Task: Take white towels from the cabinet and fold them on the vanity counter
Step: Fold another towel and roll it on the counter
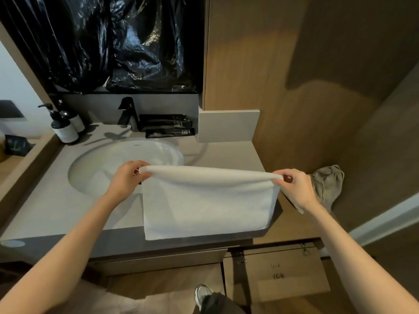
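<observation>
The grip of the left hand [129, 177] pinches one top corner of the white towel [208, 207], that of the right hand [294, 189] the other. Smooth and plain, the towel is doubled over along that raised edge, its lower part flat on the counter [56, 211].

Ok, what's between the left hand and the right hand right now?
Only the white towel: its rolled top edge spans from the left hand to the right hand, each pinching one end. The head view shows it.
</observation>
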